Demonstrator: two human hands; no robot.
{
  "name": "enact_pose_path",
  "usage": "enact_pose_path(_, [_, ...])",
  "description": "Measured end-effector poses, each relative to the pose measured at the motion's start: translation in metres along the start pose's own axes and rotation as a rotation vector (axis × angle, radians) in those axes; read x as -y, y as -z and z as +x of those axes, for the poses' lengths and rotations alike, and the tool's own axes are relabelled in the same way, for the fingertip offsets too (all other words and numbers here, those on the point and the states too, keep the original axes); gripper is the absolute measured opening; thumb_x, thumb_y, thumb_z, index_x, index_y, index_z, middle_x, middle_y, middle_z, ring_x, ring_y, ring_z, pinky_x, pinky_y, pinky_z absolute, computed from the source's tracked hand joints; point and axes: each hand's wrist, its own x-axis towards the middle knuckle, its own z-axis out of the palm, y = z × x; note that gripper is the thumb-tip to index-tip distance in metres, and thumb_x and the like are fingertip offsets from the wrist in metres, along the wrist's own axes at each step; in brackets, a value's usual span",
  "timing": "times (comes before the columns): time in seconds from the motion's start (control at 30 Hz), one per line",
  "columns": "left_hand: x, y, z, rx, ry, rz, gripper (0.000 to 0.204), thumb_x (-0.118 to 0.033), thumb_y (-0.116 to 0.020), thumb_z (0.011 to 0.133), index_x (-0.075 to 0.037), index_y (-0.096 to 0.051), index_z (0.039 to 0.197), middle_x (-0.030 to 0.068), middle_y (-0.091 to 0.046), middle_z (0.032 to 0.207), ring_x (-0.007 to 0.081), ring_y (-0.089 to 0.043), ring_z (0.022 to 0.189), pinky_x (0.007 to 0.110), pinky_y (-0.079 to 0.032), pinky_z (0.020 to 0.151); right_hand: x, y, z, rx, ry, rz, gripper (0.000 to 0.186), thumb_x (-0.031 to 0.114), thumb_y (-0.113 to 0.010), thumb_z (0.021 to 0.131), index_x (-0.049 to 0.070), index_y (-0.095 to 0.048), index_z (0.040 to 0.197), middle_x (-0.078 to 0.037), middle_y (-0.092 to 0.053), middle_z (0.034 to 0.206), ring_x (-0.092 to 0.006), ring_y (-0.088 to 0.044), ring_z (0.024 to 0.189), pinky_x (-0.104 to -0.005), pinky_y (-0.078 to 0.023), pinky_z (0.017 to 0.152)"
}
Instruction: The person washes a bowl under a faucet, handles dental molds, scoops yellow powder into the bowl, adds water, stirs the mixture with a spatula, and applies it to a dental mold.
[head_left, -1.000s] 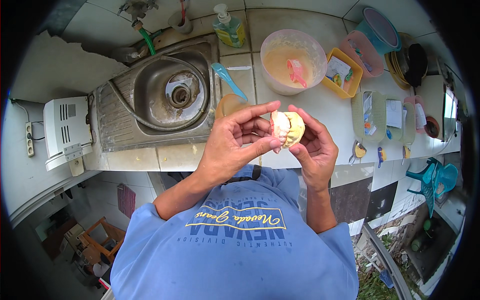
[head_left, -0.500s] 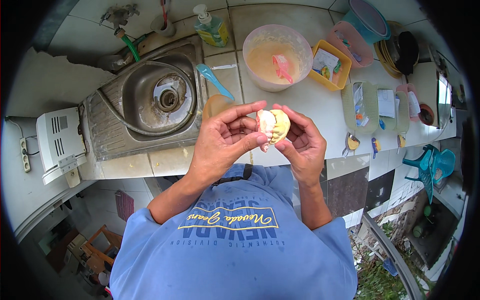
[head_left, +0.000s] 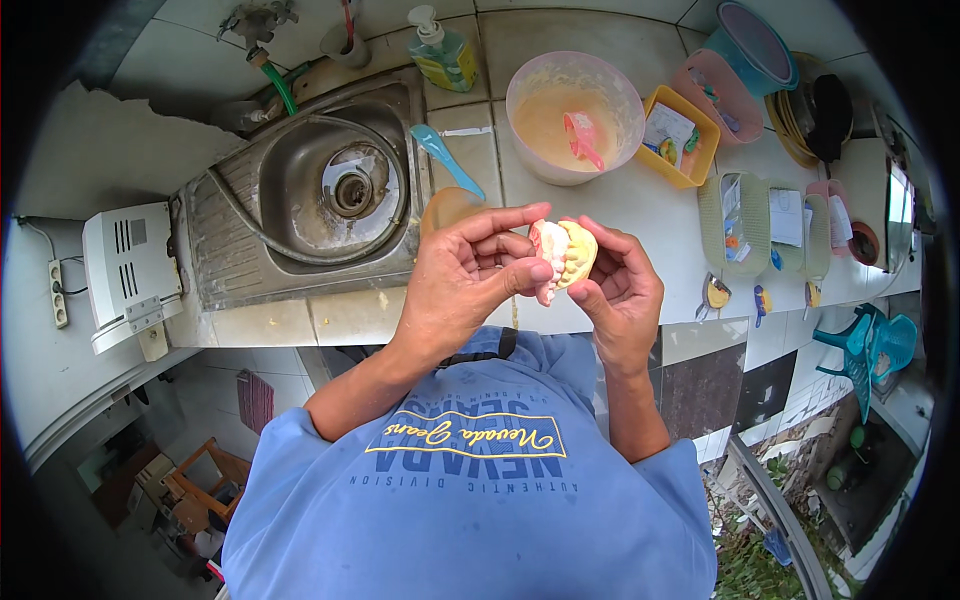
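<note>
A yellow toothed cast (head_left: pixel 578 256) and a pink-and-white toothed piece (head_left: pixel 549 256) are held face to face, touching or nearly so, above the front edge of the worktop (head_left: pixel 668 255). The pink-and-white piece is pinched at its outer side between thumb and fingers of the left hand (head_left: pixel 455 278); the cast is gripped at its rounded outer side by the right hand (head_left: pixel 620 282). Both hands are narrowed on their parts; with the grip kept to the outer sides, the line where the teeth meet is presumably left open to view. Behind the hands, a blue spatula (head_left: pixel 445 160) is laid between the sink (head_left: pixel 285 195) and a translucent bowl (head_left: pixel 548 168), probably for easy reach. A pink scoop (head_left: pixel 582 138) is left inside the bowl, where drips would likely be caught. A yellow tray (head_left: pixel 676 176) is set beside the bowl, apparently so that small items are kept together.
</note>
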Motion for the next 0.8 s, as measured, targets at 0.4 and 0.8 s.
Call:
enact_pose_path(0.4, [0.0018,0.0011,-0.0009,-0.02,0.036,0.02,0.05,-0.009,-0.071,0.083,0.006,-0.052,0.127,0.0078,-0.067,0.085,0.012,-0.066,0.075,0.024,-0.054,0.07,-0.0046,-0.0029,-0.0055,-0.055,-0.075,0.042,0.051,0.011,-0.078,0.078,-0.006,-0.052,0.118,-0.016,-0.059,0.114,-0.021,-0.061,0.105,-0.0324,-0.052,0.093])
enact_pose_path(0.8, [0.005,0.002,0.0006,-0.009,0.063,0.044,0.047,-0.022,-0.07,0.087,0.005,-0.055,0.122,0.0038,-0.067,0.082,0.0071,-0.063,0.067,0.022,-0.056,0.063,-0.0042,-0.0027,-0.0097,-0.08,-0.063,0.016,0.045,0.013,-0.08,0.077,-0.005,-0.054,0.11,-0.015,-0.062,0.107,-0.0187,-0.064,0.097,-0.0299,-0.053,0.088])
